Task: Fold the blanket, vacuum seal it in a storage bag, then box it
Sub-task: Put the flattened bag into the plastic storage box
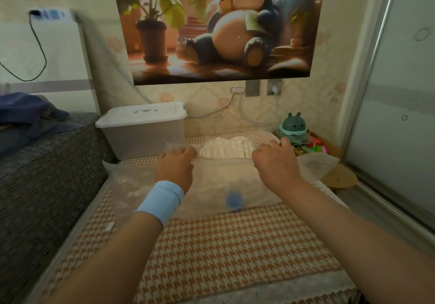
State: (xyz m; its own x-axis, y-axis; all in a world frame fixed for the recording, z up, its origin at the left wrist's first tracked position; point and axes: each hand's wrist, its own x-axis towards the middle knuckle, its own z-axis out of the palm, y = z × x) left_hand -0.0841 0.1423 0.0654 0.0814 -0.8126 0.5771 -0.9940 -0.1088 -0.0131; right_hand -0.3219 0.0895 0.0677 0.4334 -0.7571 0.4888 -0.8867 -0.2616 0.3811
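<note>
My left hand (pixel 175 162) and right hand (pixel 274 157) each grip the storage bag (pixel 211 181) mouth, apart. Blanket (pixel 226 148) protrudes; should tuck fully before sealing.

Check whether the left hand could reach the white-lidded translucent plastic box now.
Probably yes, once it lets go: the left hand grips the clear plastic bag; the white-lidded translucent plastic box stands just beyond, nothing between.

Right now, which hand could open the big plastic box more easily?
Probably the left. The left hand grips the bag edge just beside the lidded box, while the right hand holds the bag on the far side of the blanket.
</note>
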